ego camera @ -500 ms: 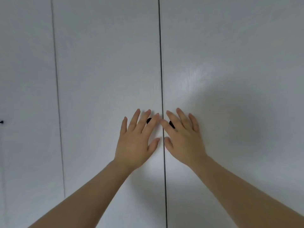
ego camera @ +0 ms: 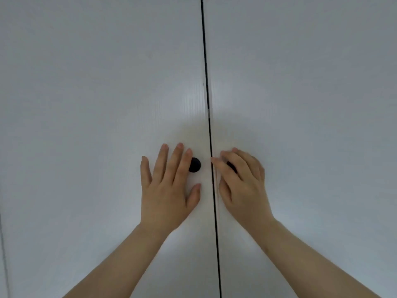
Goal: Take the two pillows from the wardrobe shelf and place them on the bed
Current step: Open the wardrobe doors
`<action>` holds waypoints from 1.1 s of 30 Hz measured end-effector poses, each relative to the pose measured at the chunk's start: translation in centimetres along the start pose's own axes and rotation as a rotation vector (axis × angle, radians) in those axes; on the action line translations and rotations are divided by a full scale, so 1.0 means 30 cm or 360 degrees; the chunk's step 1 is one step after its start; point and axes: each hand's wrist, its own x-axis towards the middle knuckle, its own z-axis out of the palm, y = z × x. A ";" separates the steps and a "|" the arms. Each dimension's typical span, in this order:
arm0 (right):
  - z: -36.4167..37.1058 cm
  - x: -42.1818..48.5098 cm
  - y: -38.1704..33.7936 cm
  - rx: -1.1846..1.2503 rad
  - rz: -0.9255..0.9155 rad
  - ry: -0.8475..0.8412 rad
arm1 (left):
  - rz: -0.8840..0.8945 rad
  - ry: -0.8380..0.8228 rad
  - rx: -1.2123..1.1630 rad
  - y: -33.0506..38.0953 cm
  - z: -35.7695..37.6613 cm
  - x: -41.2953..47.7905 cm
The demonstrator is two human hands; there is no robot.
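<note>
Head view: a white wardrobe (ego camera: 300,50) fills the whole frame, its left door (ego camera: 96,104) and right door (ego camera: 322,125) closed and meeting at a thin dark seam (ego camera: 206,72) that runs from top to bottom, slightly right of centre; a second faint seam (ego camera: 3,254) shows at the far left edge. Just beside the centre seam on the left door sits a small round black left knob (ego camera: 195,164); its twin, the right knob (ego camera: 232,167), is mostly covered, only a dark sliver showing between fingers.

The left hand (ego camera: 167,190) lies flat with fingers straight and spread, released and holding nothing; its index finger (ego camera: 185,162) sits just beside the left knob, thumb below it. The right hand (ego camera: 245,190) arches over the right knob with fingers bent, the index finger tip reaching the centre seam (whether the fingers actually pinch the knob I cannot tell). Both bare forearms rise from the lower corners.

The pillows do not show with the doors shut; where they lie cannot be told.
</note>
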 end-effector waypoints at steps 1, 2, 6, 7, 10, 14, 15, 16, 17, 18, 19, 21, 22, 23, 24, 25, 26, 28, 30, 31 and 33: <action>-0.004 0.004 -0.011 0.0066 0.0089 -0.0008 | 0.0038 0.0062 -0.0020 -0.016 0.011 0.003; -0.011 0.007 -0.019 0.0122 0.0181 -0.0053 | 0.0074 0.0115 -0.0026 -0.025 0.012 0.005; -0.066 0.047 -0.072 0.0169 0.0539 -0.0326 | 0.0135 0.0145 -0.0109 -0.047 0.004 0.007; -0.079 0.062 -0.096 0.0134 0.0606 -0.0412 | 0.0150 0.0117 -0.0128 -0.059 0.000 0.003; -0.116 0.094 -0.134 0.0055 0.0763 -0.0583 | 0.0169 -0.0031 -0.0193 -0.074 -0.016 -0.011; -0.163 0.140 -0.169 0.0072 0.0978 -0.0574 | 0.0229 -0.0311 -0.0380 -0.099 -0.050 -0.008; -0.182 0.152 -0.182 0.0091 0.1026 -0.0573 | 0.0254 -0.0374 -0.0397 -0.107 -0.058 -0.003; -0.202 0.164 -0.195 0.0114 0.1065 -0.0581 | 0.0270 -0.0443 -0.0403 -0.114 -0.066 0.007; -0.232 0.173 -0.211 0.0128 0.1094 -0.0593 | 0.0267 -0.0483 -0.0434 -0.115 -0.082 0.014; -0.264 0.180 -0.226 0.0136 0.1106 -0.0594 | 0.0225 -0.0537 -0.0512 -0.113 -0.107 0.020; -0.300 0.186 -0.241 0.0148 0.1121 -0.0589 | 0.0141 -0.0597 -0.0630 -0.105 -0.141 0.026; -0.386 0.193 -0.265 0.0184 0.1138 -0.0577 | -0.0185 -0.0700 -0.1080 -0.057 -0.222 0.030; -0.432 0.192 -0.271 0.0215 0.1168 -0.0569 | -0.0347 -0.0735 -0.1339 -0.026 -0.276 0.031; -0.482 0.191 -0.277 0.0255 0.1207 -0.0554 | -0.0456 -0.0780 -0.1605 0.015 -0.327 0.030; -0.533 0.191 -0.279 0.0307 0.1246 -0.0527 | -0.0512 -0.0818 -0.1896 0.060 -0.381 0.030; -0.584 0.193 -0.279 0.0361 0.1274 -0.0503 | -0.0535 -0.0863 -0.2230 0.106 -0.428 0.032; -0.637 0.198 -0.276 0.0401 0.1297 -0.0489 | -0.0563 -0.0899 -0.2571 0.155 -0.472 0.036; -0.736 0.205 -0.264 0.0478 0.1341 -0.0478 | -0.0652 -0.0900 -0.3055 0.251 -0.553 0.040; -0.848 0.206 -0.248 0.0547 0.1366 -0.0427 | -0.0665 -0.0777 -0.3205 0.367 -0.647 0.032; -0.889 0.202 -0.243 0.0573 0.1376 -0.0403 | -0.0671 -0.0705 -0.3204 0.416 -0.684 0.022; -0.997 0.183 -0.234 0.0534 0.1403 -0.0348 | -0.0655 -0.0673 -0.3225 0.529 -0.773 0.011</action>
